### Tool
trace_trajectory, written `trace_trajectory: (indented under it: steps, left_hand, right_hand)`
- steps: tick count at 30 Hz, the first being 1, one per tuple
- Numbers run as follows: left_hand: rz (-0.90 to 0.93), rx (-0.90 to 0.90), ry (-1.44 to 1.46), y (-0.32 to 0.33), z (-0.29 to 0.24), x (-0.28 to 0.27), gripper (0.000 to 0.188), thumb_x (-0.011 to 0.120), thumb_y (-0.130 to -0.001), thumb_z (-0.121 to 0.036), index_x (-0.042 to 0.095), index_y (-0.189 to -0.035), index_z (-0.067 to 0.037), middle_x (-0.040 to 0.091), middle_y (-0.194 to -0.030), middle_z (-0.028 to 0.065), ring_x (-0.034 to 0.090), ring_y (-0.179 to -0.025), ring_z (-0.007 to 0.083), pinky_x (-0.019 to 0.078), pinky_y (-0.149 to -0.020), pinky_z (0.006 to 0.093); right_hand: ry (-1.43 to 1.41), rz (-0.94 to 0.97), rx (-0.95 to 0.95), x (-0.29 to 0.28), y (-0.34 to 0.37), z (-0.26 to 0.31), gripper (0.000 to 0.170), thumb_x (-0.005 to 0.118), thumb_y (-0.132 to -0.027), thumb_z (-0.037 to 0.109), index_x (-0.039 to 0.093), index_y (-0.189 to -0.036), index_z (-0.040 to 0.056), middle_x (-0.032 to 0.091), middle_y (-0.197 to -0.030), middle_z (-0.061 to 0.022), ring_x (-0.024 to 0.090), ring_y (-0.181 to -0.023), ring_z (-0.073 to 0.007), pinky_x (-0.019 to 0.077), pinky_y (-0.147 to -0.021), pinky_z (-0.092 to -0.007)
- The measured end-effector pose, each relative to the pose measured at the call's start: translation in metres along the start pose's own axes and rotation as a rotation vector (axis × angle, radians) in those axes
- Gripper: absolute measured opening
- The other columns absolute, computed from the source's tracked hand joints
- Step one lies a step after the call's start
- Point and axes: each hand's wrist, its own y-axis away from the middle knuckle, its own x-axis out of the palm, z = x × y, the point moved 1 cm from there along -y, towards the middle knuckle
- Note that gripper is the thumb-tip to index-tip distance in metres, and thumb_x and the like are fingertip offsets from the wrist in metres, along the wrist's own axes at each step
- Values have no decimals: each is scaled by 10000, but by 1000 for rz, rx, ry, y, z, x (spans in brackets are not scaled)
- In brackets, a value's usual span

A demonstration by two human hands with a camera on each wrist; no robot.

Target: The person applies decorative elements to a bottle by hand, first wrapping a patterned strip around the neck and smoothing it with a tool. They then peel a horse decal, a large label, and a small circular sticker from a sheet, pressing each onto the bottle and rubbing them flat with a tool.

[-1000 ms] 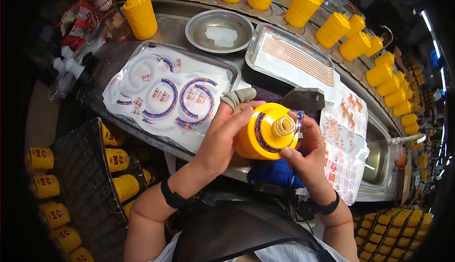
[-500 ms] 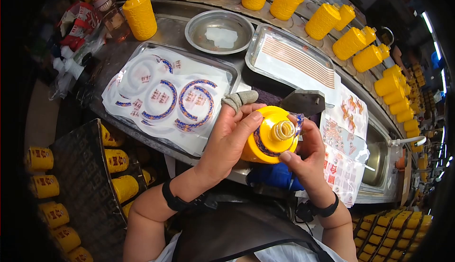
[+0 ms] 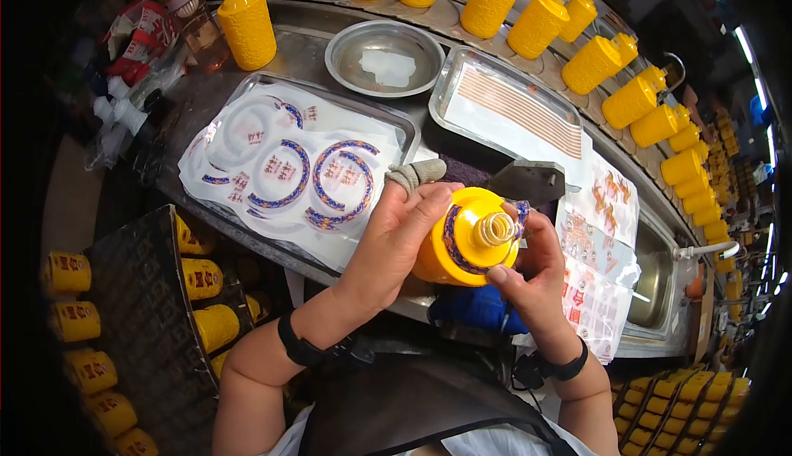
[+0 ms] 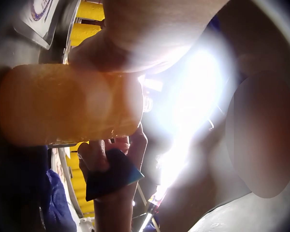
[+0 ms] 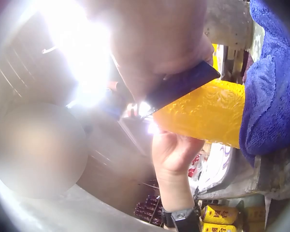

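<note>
In the head view my left hand [image 3: 402, 237] grips a yellow bottle [image 3: 441, 262], tilted with its clear glass neck toward me. A grey cloth cover [image 3: 412, 174] wraps one left fingertip. A blue patterned decal [image 3: 452, 237] curves along the bottle's shoulder. Its loose end [image 3: 521, 213] stands off by the fingers of my right hand [image 3: 540, 260], whose thumb presses the shoulder's edge. Both wrist views show a dark blue flat piece [image 4: 113, 175] held in the right hand beside the bottle. The bottle's base meets a blue towel [image 5: 273, 87] in the right wrist view.
Left of the bottle, a tray [image 3: 410, 126] bears decal sheets [image 3: 280, 171]. A metal basin [image 3: 425, 77] of water and a tray of striped strips [image 3: 520, 110] stand behind. Yellow bottles [image 3: 491, 2] line the conveyor. A sink [image 3: 660, 291] and printed sheets [image 3: 590, 291] lie right.
The bottles on the conveyor have moved to the right. The held bottle has shifted and tilted slightly in the left hand. My right hand stays at its shoulder.
</note>
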Motion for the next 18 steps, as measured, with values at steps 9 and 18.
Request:
trace_trajectory:
  steps: [9, 18]
  left_hand:
    - [14, 11, -79, -4, 1, 0, 381, 542, -1008, -142, 380, -1322, -1, 555, -1255, 122, 554, -1171, 156, 458, -1007, 296]
    - [183, 85, -100, 15, 0, -11, 566, 562, -989, -90, 230, -1433, 20, 386, -1452, 186, 409, -1348, 212, 344, -1129, 346]
  right_hand:
    - [4, -10, -38, 2, 0, 0, 651, 800, -779, 108, 489, -1344, 22, 491, -1343, -87, 614, -1099, -159, 552, -790, -229]
    - [13, -12, -49, 0, 2, -3, 656, 807, -768, 110, 491, -1337, 35, 501, -1355, -87, 624, -1058, -137, 546, -702, -204]
